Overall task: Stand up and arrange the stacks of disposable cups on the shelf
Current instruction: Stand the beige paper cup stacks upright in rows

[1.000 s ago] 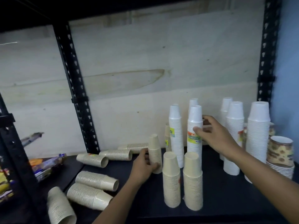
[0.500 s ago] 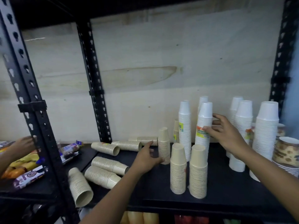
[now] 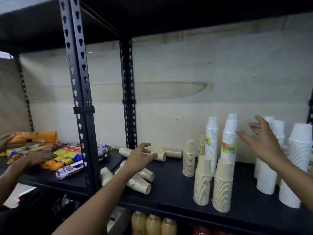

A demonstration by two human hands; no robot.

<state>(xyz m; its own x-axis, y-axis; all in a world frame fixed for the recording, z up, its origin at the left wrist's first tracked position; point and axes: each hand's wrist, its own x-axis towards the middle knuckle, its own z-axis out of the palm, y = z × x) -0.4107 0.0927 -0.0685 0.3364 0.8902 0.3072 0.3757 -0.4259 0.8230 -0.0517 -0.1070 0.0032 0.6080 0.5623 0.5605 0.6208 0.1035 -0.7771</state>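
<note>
Below the shelf front edge: yellow drink bottles.
Shelf front: two upright beige cup stacks, side by side.
Shelf left end: lying beige stacks, on their sides.
Mid-shelf: left hand above those lying stacks, fingers extended and apart, gripping nothing. It possibly touches the stack behind it; the view is blurred there.
Shelf rear: tall white cup stacks, upright, labelled. Right hand is raised just beside them, fingers spread, holding nothing.
Shelf right end: wider white stacks, upright.
</note>
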